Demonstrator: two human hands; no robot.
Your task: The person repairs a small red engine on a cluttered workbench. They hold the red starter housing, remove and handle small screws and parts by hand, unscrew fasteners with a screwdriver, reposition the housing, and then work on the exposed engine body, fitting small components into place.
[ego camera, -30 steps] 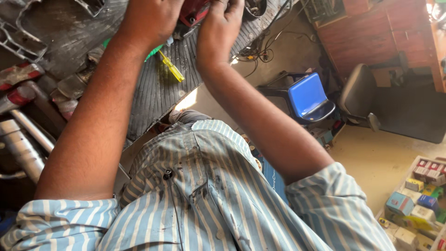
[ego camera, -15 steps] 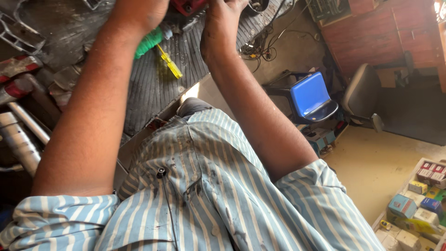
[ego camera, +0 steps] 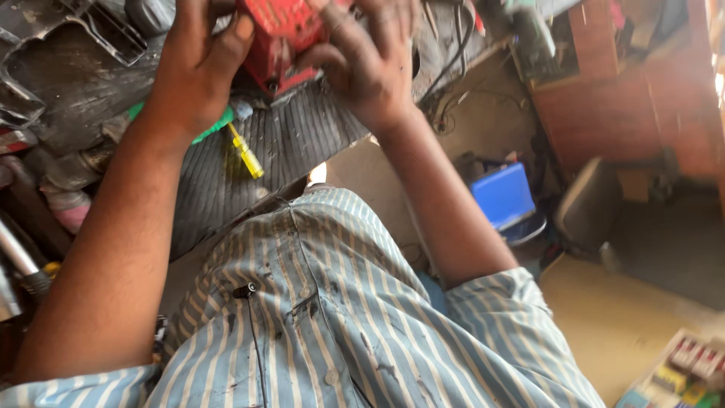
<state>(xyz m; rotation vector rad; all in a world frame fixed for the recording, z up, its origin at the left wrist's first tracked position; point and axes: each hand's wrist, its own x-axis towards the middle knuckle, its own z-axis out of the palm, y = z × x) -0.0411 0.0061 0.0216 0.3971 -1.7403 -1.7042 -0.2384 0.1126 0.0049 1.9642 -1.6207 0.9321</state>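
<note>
Two hands, left hand (ego camera: 198,68), right hand (ego camera: 370,64), gripping red housing (ego camera: 281,38)

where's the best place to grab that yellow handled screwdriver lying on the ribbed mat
Probably by the yellow handle, coming down from above. The screwdriver lies flat on the ribbed mat, and the handle is its thickest, most exposed part, with bare mat along both long sides. Its upper end runs under the left hand, so the lower end, nearer the striped shirt, is freer. Both hands are on the red device.

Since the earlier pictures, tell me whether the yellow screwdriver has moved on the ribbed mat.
No. The yellow screwdriver lies on the same spot of the ribbed mat, just below the left hand; only the camera shifted.
</note>
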